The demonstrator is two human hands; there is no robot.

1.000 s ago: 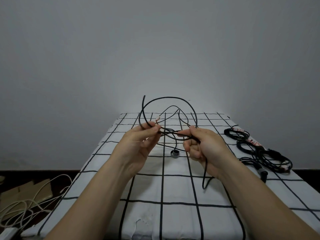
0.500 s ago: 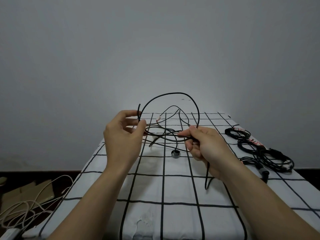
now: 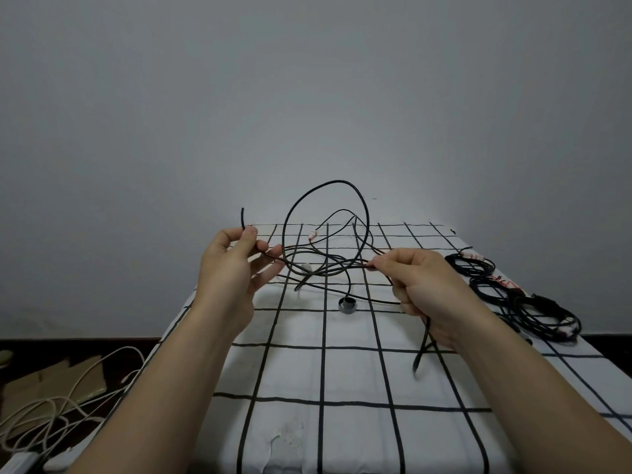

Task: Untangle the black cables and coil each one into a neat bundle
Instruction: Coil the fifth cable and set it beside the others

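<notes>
A tangled black cable (image 3: 337, 181) is held in the air over the middle of a counter (image 3: 342, 371) draped in white checked cloth – one big loop standing upright between the two hands. The left hand (image 3: 232, 268) pinches the cable near its free end, other fingers spread; the right hand (image 3: 424, 285) pinches another strand, with a tail hanging below its curled fingers. A small grey ring (image 3: 347, 305) lies beneath the tangle. Coiled black bundles (image 3: 540, 313) sit along the right edge – white cords (image 3: 51, 405) on the floor, left.
</notes>
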